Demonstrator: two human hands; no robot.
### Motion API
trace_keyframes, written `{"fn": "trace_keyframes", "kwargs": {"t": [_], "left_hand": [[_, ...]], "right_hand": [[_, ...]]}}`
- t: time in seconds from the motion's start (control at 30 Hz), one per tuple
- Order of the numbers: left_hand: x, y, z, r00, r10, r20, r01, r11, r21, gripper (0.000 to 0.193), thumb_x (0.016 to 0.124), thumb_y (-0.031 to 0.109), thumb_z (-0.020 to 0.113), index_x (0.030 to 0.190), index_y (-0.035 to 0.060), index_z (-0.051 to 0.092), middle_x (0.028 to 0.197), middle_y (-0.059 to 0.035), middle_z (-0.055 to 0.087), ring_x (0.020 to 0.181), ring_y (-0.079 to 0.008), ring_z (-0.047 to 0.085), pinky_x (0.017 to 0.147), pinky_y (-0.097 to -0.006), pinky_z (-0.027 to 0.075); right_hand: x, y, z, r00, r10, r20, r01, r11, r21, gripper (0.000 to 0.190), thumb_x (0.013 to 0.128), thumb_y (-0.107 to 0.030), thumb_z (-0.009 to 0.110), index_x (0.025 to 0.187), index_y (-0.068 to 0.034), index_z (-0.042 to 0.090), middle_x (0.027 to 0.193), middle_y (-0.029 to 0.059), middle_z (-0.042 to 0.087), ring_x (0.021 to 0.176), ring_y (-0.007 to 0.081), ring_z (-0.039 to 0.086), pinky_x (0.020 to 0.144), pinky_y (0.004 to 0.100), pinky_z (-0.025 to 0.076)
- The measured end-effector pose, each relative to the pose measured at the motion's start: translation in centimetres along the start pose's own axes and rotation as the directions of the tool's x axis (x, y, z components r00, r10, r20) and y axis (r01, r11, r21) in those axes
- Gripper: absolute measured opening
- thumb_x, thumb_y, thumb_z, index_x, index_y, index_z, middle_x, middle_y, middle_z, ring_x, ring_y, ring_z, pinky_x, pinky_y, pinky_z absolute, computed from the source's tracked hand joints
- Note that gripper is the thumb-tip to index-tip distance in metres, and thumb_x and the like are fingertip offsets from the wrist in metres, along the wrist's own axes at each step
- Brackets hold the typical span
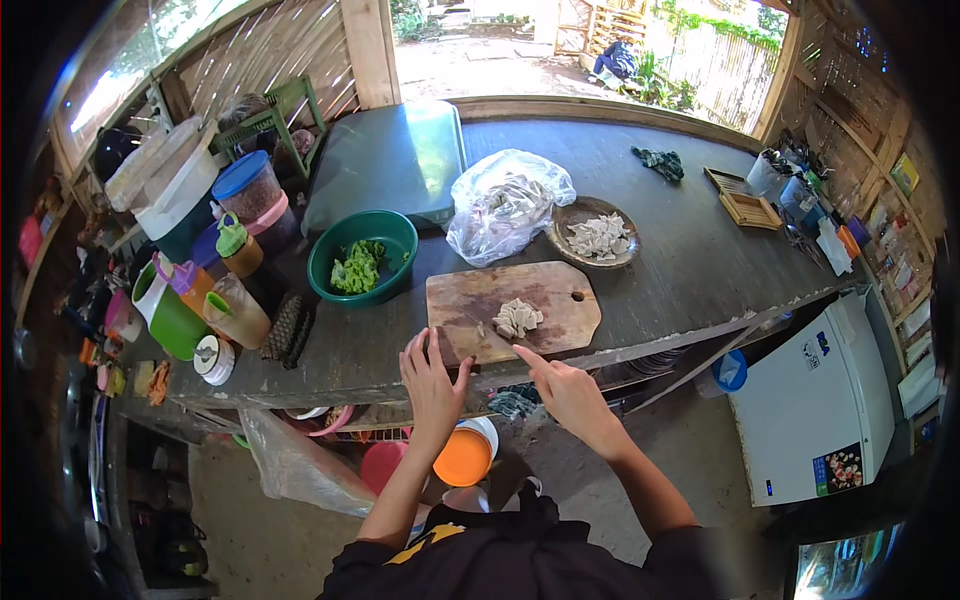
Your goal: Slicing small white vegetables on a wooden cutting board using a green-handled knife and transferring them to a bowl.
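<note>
A worn wooden cutting board [465, 289] lies near the front edge of the dark worktop. On it is a small heap of pale cut pieces [519, 316], with a small bit of similar food [481, 330] left of them. My right hand [564, 386] grips a knife, its forefinger laid along the top; the handle is hidden in my palm. The thin knife blade [504, 342] reaches over the board beside the heap. My left hand [433, 382] rests at the board's front left corner, fingers apart, holding nothing. Behind the board stands a round dish [556, 238] of similar cut pieces [598, 235].
A clear plastic bag [510, 202] with pale contents sits behind the board. To the left stand a green bowl [322, 279] with green mash [356, 268], squeeze bottles [241, 251] and tubs [246, 187]. A crumpled cloth [658, 163] and bamboo tray [742, 196] lie right. A white freezer [806, 397] stands below.
</note>
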State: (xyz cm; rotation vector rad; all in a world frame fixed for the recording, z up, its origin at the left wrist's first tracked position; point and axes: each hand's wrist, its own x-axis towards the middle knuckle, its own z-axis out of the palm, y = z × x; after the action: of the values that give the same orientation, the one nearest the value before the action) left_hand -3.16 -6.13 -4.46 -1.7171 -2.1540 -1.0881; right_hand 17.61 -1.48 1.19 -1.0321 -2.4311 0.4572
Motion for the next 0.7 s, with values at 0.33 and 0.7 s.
{"fn": "trace_keyframes", "kwargs": {"t": [0.33,0.7], "left_hand": [[-0.4,-0.6,-0.5,0.999,0.005,0.036,-0.004,1.000,-0.029,0.065,0.085,0.029,0.066,0.134,-0.0039,0.041,0.130,-0.0205,0.043,0.124,-0.0386,0.038,0.106,-0.0497,0.030],[-0.1,-1.2,-0.8,0.999,-0.009,0.054,0.014,0.995,-0.098,0.068,0.082,0.028,0.069,0.132,-0.0092,0.041,0.129,-0.0227,0.043,0.124,-0.0395,0.037,0.105,-0.0477,0.032]], "right_hand": [[1.0,0.3,-0.1,0.996,0.093,0.008,-0.093,0.995,-0.032,0.044,0.094,-0.016,0.050,0.137,-0.019,0.046,0.073,0.0217,0.062,0.065,0.0390,0.064,0.058,0.0485,0.052],[1.5,-2.5,1.1,0.997,0.083,0.007,-0.083,0.992,0.093,0.040,0.094,-0.016,0.050,0.134,-0.015,0.048,0.076,0.0233,0.063,0.071,0.0397,0.064,0.064,0.0493,0.050]]}}
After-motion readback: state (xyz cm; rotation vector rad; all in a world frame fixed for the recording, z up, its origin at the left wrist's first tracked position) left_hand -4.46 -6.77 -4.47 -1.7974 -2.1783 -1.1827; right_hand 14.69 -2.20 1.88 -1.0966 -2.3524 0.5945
